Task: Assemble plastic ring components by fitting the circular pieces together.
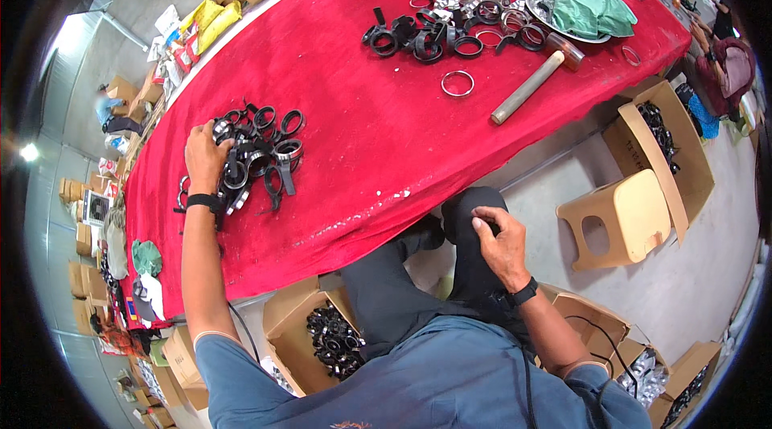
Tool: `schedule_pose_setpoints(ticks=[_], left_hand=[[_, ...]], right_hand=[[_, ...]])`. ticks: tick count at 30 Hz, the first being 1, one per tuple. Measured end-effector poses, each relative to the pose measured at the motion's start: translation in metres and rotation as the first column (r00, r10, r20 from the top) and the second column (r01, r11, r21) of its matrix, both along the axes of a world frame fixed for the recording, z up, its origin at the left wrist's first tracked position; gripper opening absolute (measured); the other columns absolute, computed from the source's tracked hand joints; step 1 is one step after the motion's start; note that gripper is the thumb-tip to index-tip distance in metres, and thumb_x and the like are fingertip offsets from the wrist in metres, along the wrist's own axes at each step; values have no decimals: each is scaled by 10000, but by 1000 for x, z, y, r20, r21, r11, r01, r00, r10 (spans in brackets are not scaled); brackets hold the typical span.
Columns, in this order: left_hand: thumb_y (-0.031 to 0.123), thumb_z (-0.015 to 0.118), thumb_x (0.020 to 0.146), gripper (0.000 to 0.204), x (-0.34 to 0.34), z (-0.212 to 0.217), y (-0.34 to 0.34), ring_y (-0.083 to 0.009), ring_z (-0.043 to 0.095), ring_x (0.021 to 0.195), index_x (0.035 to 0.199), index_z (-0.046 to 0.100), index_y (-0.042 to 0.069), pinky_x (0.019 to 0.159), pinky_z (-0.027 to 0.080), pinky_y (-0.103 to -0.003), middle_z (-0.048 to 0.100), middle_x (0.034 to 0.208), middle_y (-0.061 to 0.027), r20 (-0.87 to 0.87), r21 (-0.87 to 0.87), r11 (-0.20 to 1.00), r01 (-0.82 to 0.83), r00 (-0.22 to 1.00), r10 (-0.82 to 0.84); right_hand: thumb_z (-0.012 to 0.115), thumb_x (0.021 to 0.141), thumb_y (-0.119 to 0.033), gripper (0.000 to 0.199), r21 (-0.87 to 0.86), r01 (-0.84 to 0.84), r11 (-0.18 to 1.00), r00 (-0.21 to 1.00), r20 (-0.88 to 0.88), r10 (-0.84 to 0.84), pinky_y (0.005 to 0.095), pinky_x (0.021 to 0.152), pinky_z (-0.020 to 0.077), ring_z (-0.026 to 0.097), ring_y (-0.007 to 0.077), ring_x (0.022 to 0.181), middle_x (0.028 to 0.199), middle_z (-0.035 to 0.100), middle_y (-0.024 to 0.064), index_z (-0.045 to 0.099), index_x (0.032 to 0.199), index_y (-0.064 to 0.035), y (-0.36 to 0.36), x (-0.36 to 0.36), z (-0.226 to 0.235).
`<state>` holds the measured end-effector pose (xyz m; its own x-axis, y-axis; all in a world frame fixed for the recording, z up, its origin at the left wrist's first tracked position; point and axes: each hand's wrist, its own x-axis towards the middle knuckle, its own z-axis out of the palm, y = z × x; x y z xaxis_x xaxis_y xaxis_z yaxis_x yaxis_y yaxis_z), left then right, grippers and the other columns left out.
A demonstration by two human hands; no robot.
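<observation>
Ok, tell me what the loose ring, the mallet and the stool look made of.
Loose ring: bright metal, probably steel, with a silvery shine. Mallet: pale matte handle, likely wood; brown glossy head, maybe rubber. Stool: tan moulded plastic, smooth with rounded edges.

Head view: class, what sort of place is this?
Probably a small assembly or packing workshop: piles of black ring clamps on a red-covered table, cardboard boxes of parts, a mallet.
</observation>
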<state>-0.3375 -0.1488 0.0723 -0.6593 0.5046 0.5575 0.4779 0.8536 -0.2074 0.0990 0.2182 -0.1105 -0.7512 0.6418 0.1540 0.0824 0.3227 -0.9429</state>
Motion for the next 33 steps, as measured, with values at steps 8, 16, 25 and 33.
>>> schedule_pose_setpoints(ticks=[8,16,25,33], left_hand=[[274,781,951,422,26,-56,265,-368,710,1123,1318,713,76,928,589,-468,742,1191,-180,177,176,817,549,799,-575],[289,739,886,209,49,-143,529,-354,772,960,964,834,119,809,620,-510,771,1011,-185,339,42,789,613,734,-589],[237,716,933,260,40,-109,498,-388,764,924,891,773,-13,823,586,-498,753,918,-270,240,447,682,578,657,-714],[306,557,1139,289,51,-47,375,-188,694,1071,1282,628,65,898,600,-443,709,1167,-69,232,911,168,-376,129,-964]], right_hand=[[835,805,-42,193,387,69,919,975,-222,21,463,821,543,695,365,876,910,710,124,682,922,-58,-8,-21,-35],[740,910,-2,89,387,62,920,990,-142,-7,457,842,536,660,366,868,914,700,148,658,937,-26,-3,-14,-41],[735,936,-17,86,340,37,940,990,-143,13,438,822,522,642,349,855,909,682,149,650,934,-8,-5,-16,-45],[744,941,-53,89,378,9,926,982,-177,62,460,827,518,650,362,863,917,694,144,665,953,-13,-17,-20,-49]])
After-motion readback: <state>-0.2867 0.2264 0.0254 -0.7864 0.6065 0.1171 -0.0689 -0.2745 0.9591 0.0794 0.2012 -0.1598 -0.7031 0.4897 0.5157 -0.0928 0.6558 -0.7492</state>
